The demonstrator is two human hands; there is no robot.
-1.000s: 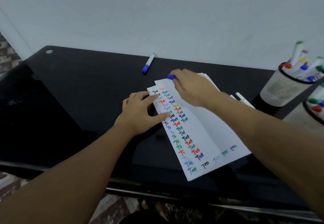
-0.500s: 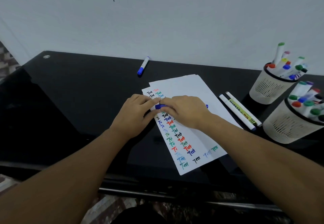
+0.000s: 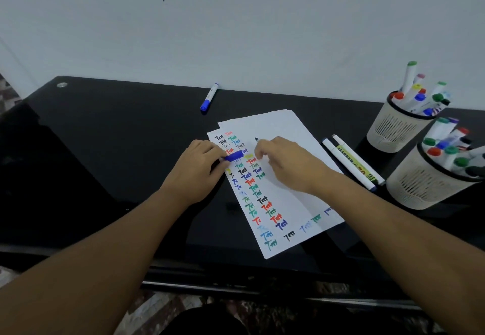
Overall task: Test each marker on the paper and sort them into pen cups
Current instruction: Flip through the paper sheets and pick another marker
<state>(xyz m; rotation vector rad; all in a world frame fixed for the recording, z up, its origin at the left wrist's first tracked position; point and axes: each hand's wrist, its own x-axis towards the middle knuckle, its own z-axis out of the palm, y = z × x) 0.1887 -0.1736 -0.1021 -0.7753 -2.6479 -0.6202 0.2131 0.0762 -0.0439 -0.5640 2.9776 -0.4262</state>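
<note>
White paper (image 3: 286, 156) covered in coloured "Test" marks lies on the black table (image 3: 118, 137). My left hand (image 3: 199, 169) pinches a blue marker cap (image 3: 234, 156) over the paper's left edge. My right hand (image 3: 286, 164) grips the uncapped marker, whose dark tip (image 3: 256, 139) points up-left just over the paper. Another blue-capped marker (image 3: 209, 97) lies near the wall. Two more markers (image 3: 351, 164) lie right of the paper. Two mesh pen cups, the far cup (image 3: 393, 130) and the near cup (image 3: 420, 187), stand at the right, each holding several markers.
A white wall rises directly behind the table. The table's front edge (image 3: 236, 282) runs below my forearms, with patterned floor beneath it. A small metal fitting (image 3: 62, 85) sits in the table's far left corner.
My hands have pulled apart: the cap came off into my left hand, and my right hand moved the uncapped marker up and to the right over the paper.
</note>
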